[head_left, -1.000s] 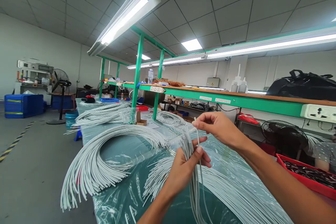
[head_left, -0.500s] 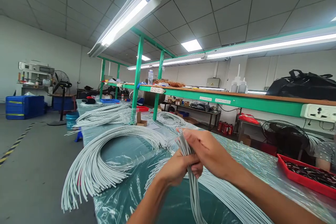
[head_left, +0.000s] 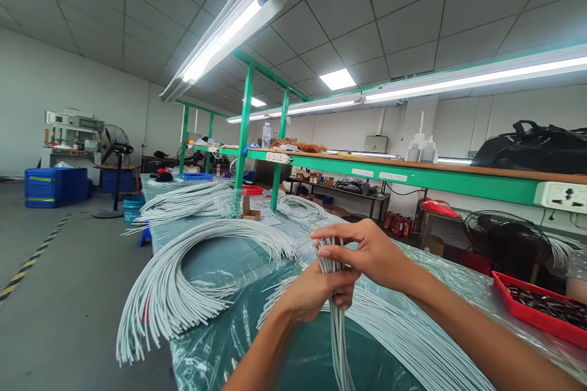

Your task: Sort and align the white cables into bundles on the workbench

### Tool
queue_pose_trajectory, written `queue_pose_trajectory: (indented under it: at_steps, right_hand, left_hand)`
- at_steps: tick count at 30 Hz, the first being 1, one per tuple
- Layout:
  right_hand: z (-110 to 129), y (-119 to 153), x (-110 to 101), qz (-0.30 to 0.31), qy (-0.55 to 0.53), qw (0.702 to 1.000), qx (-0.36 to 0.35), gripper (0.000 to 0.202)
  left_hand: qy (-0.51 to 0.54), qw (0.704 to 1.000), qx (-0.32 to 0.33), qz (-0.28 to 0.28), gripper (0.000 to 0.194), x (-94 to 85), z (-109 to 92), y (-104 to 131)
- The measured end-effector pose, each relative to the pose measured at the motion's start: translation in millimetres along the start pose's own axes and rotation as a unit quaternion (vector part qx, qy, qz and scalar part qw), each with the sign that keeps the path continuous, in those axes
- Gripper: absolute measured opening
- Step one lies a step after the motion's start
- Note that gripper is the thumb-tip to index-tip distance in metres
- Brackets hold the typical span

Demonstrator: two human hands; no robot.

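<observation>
A bundle of thin pale grey cables (head_left: 339,342) stands upright in front of me, its lower part curving down out of view. My left hand (head_left: 316,290) is wrapped round the bundle just below its top. Around the cut ends, my right hand (head_left: 367,253) has its thumb across the front and its index finger over the tips. Some of its fingers are hidden behind the cables. More cables (head_left: 403,330) of the same kind lie on the table under and beside my hands. To the left is a large curved coil of cables (head_left: 169,293).
Plastic film covers the green table (head_left: 215,348). Further back lie more cable coils (head_left: 183,204) and a small open cardboard box (head_left: 251,214). At right stands a red tray (head_left: 541,311) of dark parts. A green-edged shelf (head_left: 426,186) crosses above the table.
My right hand has shifted from the side of the bundle to over its top, its fingers now stretched across the cut ends. The left hand keeps its grip; the view has turned slightly left.
</observation>
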State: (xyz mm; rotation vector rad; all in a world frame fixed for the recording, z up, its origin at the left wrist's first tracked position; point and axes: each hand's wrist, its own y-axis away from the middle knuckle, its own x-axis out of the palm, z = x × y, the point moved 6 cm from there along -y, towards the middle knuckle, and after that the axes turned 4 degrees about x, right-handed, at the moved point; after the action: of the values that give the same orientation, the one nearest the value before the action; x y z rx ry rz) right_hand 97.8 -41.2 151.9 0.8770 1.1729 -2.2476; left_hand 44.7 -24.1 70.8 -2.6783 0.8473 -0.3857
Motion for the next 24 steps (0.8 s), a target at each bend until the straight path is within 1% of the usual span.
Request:
queue_pose_trajectory:
  at_steps: [2,4,6,7,9,11,14,15,18,21,24]
  right_hand:
    - [2.3,0.4,1.7,-0.015,0.063,0.998,-0.028,0.022]
    - [3.7,1.1,5.4,-0.022,0.148,0.987,-0.051,0.025]
    - [2.2,1.7,10.2,-0.016,0.214,0.975,-0.05,0.032]
    - [0.8,1.9,12.3,-0.011,0.228,0.973,-0.042,0.034]
    - [-0.5,2.4,13.9,-0.015,0.222,0.974,-0.029,0.029]
    - [-0.3,2.7,12.9,-0.031,0.198,0.979,-0.024,0.023]
    - [-0.1,3.4,11.1,-0.043,0.158,0.986,-0.037,0.02]
    - [-0.2,3.8,10.8,-0.042,0.148,0.987,-0.046,0.023]
    - [0.7,6.2,9.0,-0.047,0.13,0.986,-0.088,0.035]
    - [1.4,8.4,8.8,-0.044,0.132,0.983,-0.117,0.032]
    - [0.2,7.7,8.8,-0.028,0.134,0.985,-0.109,0.033]
  left_hand:
    - [-0.009,1.0,0.006,-0.024,0.02,-1.1,1.3,-1.6]
    - [-0.027,0.999,0.009,-0.044,0.014,-2.9,2.1,-1.8]
    - [-0.049,0.997,0.007,-0.057,0.01,-4.5,2.4,-0.8]
    - [-0.059,0.996,0.004,-0.061,0.009,-4.6,2.5,-0.1]
    - [-0.076,0.995,0.001,-0.07,0.007,-3.8,2.3,0.9]
    - [-0.088,0.992,0.009,-0.091,0.007,-2.7,1.1,0.9]
    - [-0.1,0.986,0.034,-0.129,0.006,-2.3,-1.6,-0.5]
    - [-0.103,0.985,0.038,-0.135,0.006,-2.4,-1.8,-1.1]
    - [-0.116,0.983,0.038,-0.137,0.004,-4.5,-1.3,-1.5]
    - [-0.122,0.983,0.036,-0.134,0.008,-6.9,-2.5,0.2]
    - [-0.101,0.987,0.04,-0.118,0.008,-4.7,-5.6,1.2]
